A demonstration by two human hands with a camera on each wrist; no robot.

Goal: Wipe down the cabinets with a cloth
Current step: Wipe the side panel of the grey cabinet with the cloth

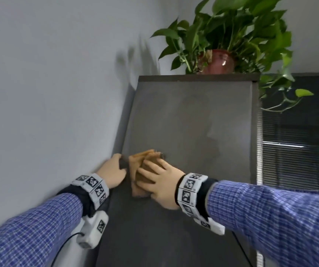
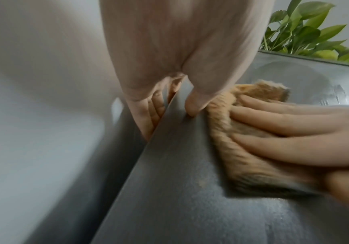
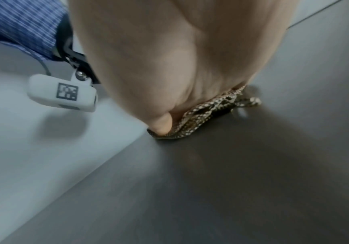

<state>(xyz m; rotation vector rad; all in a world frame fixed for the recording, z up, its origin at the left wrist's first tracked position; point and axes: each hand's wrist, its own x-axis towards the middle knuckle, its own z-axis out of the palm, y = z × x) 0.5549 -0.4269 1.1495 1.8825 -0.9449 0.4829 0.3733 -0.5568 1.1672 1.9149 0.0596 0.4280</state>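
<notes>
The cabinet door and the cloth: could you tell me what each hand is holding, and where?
The left hand grips the cabinet door by its left edge. The right hand holds nothing; its flat fingers press the cloth against the door.

A folded tan cloth [image 1: 141, 170] lies flat against the dark grey cabinet [image 1: 191, 120] door.

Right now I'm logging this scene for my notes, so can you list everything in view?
cabinet: one, dark grey, tall, against the wall.
cloth: one, tan, folded, flat on the cabinet's face near its left edge.
potted plant: one, green leaves in a reddish pot, on top of the cabinet.
wall: pale grey, left of the cabinet.
blinds: dark, right of the cabinet.
left hand: grips the cabinet's left edge.
right hand: fingers flat, pressing the cloth.
</notes>
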